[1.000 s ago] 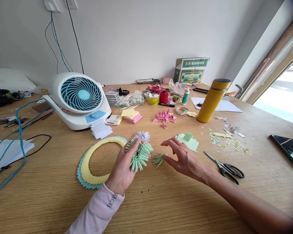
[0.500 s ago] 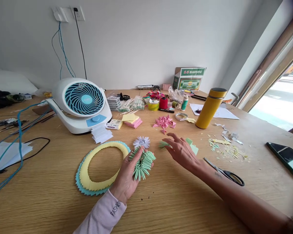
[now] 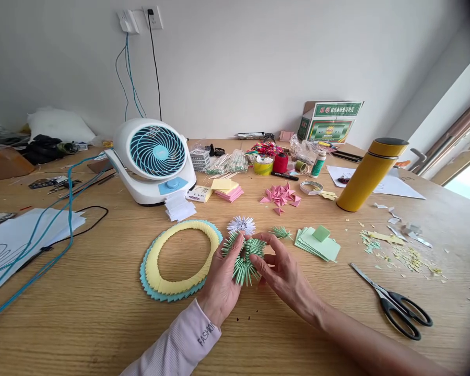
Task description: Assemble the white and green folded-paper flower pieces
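Note:
A green spiky folded-paper piece (image 3: 245,258) rests on the wooden table (image 3: 102,313) in front of me. My left hand (image 3: 221,282) cups it from the left, fingers curled along its edge. From the right, my right hand (image 3: 280,271) grips its other side with thumb and fingers. Just left of it lies a yellow-and-blue folded-paper ring (image 3: 180,258). A small white spiky paper piece (image 3: 241,225) and a small green one (image 3: 281,232) lie just beyond my hands.
Green paper squares (image 3: 317,243) lie to the right, scissors (image 3: 395,303) further right near paper scraps (image 3: 399,250). Behind stand a white-and-blue fan (image 3: 154,159), a yellow flask (image 3: 370,175), pink folded pieces (image 3: 280,196), sticky notes (image 3: 227,189) and a cardboard box (image 3: 329,120). Cables and white sheets lie at the left.
My right hand came back from the small green piece beyond and closed on the right side of the green spiky piece. The camera view shifted, so everything sits further right.

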The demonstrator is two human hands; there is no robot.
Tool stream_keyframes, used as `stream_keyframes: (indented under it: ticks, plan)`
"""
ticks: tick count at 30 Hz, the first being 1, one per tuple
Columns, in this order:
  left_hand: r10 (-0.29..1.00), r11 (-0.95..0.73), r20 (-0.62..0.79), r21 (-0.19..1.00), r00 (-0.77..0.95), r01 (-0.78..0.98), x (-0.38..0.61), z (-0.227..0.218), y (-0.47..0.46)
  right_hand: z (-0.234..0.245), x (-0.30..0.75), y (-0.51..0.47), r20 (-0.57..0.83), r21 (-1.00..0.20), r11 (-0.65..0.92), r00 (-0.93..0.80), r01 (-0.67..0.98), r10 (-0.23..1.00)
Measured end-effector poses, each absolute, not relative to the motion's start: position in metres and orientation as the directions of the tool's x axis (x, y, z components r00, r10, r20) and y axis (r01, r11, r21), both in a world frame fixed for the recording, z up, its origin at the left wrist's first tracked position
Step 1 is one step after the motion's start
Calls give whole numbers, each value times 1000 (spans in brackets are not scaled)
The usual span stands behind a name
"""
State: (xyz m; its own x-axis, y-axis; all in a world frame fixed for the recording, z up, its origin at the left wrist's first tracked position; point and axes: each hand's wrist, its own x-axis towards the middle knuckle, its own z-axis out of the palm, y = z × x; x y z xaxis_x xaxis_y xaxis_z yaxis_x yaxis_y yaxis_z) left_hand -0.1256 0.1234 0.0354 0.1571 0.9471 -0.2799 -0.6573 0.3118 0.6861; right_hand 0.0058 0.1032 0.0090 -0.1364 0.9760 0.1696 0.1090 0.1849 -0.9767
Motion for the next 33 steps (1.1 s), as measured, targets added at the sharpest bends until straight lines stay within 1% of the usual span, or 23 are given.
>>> stream_keyframes:
  ticks: [4, 7, 10, 13, 16, 20, 23, 27, 30, 33]
  plan:
    - [939, 328, -313, 677, 146, -659, -125, 31, 126, 5, 3, 102, 158, -986, 163, -97, 39, 983]
    - [929, 344, -335, 638, 154, -689, -126, 30, 127, 4, 2, 100, 144, -990, 144, -79, -9, 986]
    - [912, 358, -386, 586, 138, -727, -126, 34, 127, 1, 0, 99, 102, -991, 95, -79, -92, 992]
    - [897, 377, -421, 580, 131, -722, -126, 40, 126, -2, -2, 97, 69, -983, 55, -74, -177, 995]
    - [894, 384, -431, 594, 124, -707, -124, 43, 125, -4, -5, 95, 61, -969, 45, -60, -241, 996]
    - [893, 379, -429, 554, 135, -741, -121, 45, 123, -5, -9, 92, 65, -946, 49, -38, -321, 997]
    - [900, 363, -416, 562, 125, -744, -118, 46, 123, -7, -9, 91, 75, -957, 73, 2, -280, 997]
    - [915, 327, -391, 565, 103, -758, -116, 46, 122, -10, -5, 90, 147, -985, 151, 58, -81, 987]
    - [915, 347, -381, 579, 131, -738, -116, 46, 122, -8, -1, 90, 221, -975, 220, 29, 25, 975]
    - [911, 369, -380, 579, 160, -727, -118, 46, 122, -3, 2, 90, 235, -969, 237, -39, 71, 971]
